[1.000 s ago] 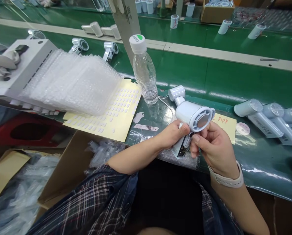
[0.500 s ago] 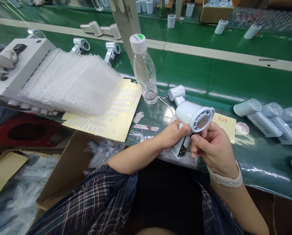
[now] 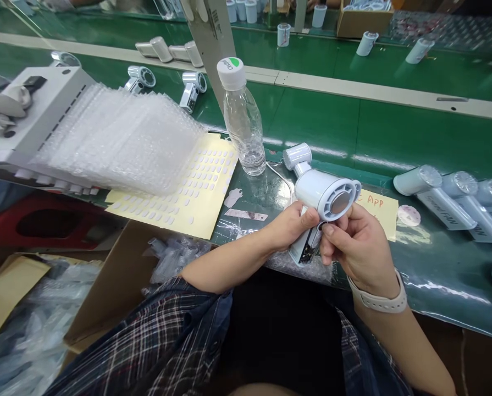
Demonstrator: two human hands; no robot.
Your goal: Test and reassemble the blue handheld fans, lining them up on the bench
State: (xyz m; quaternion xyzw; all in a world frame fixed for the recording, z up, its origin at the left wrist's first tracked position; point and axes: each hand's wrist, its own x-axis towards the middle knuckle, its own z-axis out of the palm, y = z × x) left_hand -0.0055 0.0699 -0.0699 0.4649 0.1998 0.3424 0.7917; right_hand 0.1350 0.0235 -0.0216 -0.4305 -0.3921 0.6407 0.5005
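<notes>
A white handheld fan [image 3: 327,198] with a round silver disc on its head is held over the table's near edge. My left hand [image 3: 289,226] grips its handle from the left. My right hand [image 3: 359,247] closes on the handle from the right, thumb pressed just under the head. A second white fan [image 3: 297,156] lies right behind it. A yellow sheet of small white stickers [image 3: 188,187] lies to the left, with a stack of bubble-wrap bags [image 3: 122,140] overlapping it.
A clear water bottle [image 3: 242,118] stands behind the sticker sheet. Several wrapped white fans [image 3: 447,201] lie at the right by a yellow note [image 3: 377,212]. More fans ride the green conveyor [image 3: 353,118] behind. A cardboard box of plastic bags [image 3: 105,291] sits at my left knee.
The fans on the far conveyor have drifted left. The fan in my hands has barely shifted, a touch up and left.
</notes>
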